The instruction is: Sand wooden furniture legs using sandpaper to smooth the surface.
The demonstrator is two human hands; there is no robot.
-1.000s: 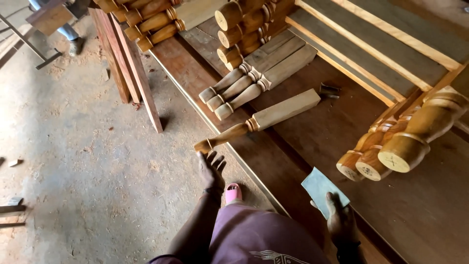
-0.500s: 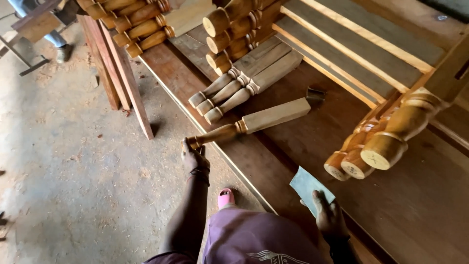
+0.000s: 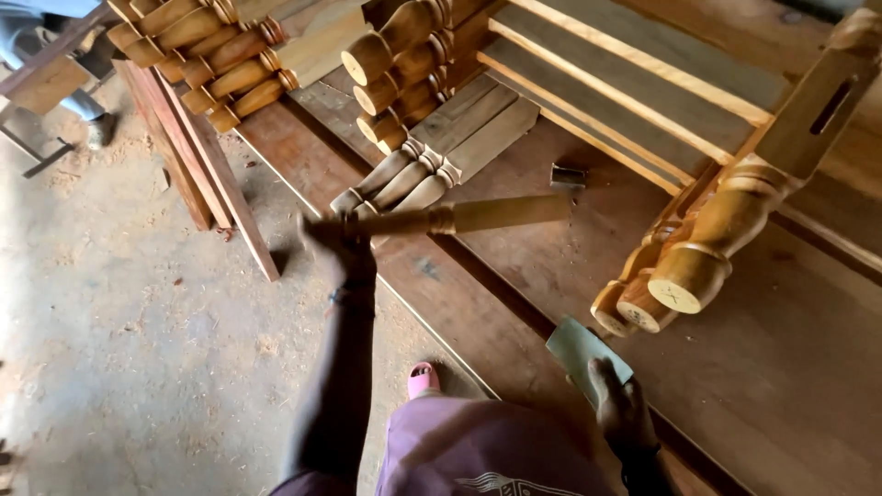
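Note:
My left hand (image 3: pixel 338 244) grips the narrow turned end of a wooden furniture leg (image 3: pixel 478 216), which lies across the brown workbench (image 3: pixel 790 367) and looks blurred with motion. My right hand (image 3: pixel 617 404) rests on the bench near me, fingers on a grey-green sheet of sandpaper (image 3: pixel 581 349). Three more turned legs (image 3: pixel 432 165) lie side by side just beyond the held one.
Varnished legs (image 3: pixel 698 266) on a frame jut toward me at the right. Stacks of turned legs (image 3: pixel 220 55) sit at the back left, with another stack (image 3: pixel 395 73) behind. Planks (image 3: pixel 211 174) lean on the bench. A small metal piece (image 3: pixel 568 174) lies on the bench. Sawdust covers the concrete floor (image 3: pixel 119 340).
My left hand reached up from near my knee and took hold of the leg's narrow end; the leg has swung to lie more level. My right hand stayed on the sandpaper.

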